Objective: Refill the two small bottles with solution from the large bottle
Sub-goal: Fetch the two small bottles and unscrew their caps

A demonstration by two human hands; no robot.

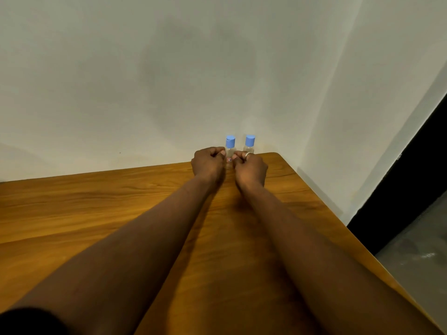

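Lettering on the red label (229,160) of the left small bottle (230,149) is too blurred to read and half hidden between the hands. Both clear, blue-capped bottles stand upright at the wooden table's (96,209) far edge by the wall (169,68). The right small bottle (249,144) rises behind the ringed right hand (251,166). The left hand (208,163) and the right curl their fingers beside the labelled bottle; whether they grip it cannot be told.

Red label (229,160) on small bottle (230,151) is unreadable.
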